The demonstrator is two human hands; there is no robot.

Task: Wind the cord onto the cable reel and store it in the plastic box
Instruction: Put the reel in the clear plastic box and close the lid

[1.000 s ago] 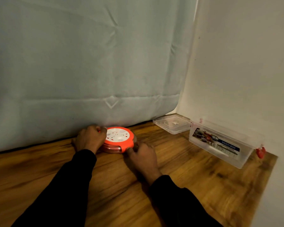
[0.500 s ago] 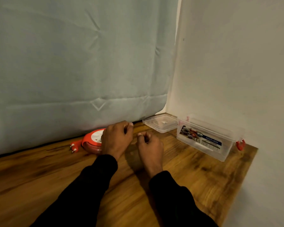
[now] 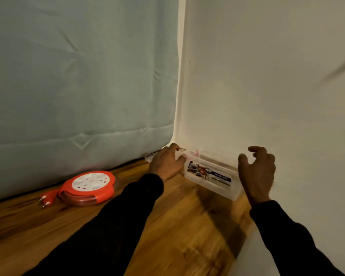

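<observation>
At far corner of wooden worktop point(image 3: 177, 232), against white wall point(image 3: 267, 86): clear plastic box point(image 3: 211, 177), printed label on front. Left hand point(image 3: 165, 163) at box's left end, grip curled around lid point(image 3: 180, 151), holding it. Right hand point(image 3: 256, 170) hovers near box's right end, grip wide, fingers loosely spread, holding nothing. Orange cable reel point(image 3: 90, 187) lies flat at left, well apart from box, cord wound on, plug point(image 3: 48, 198) resting beside it. Grey-blue cloth point(image 3: 78, 76) hangs behind.
</observation>
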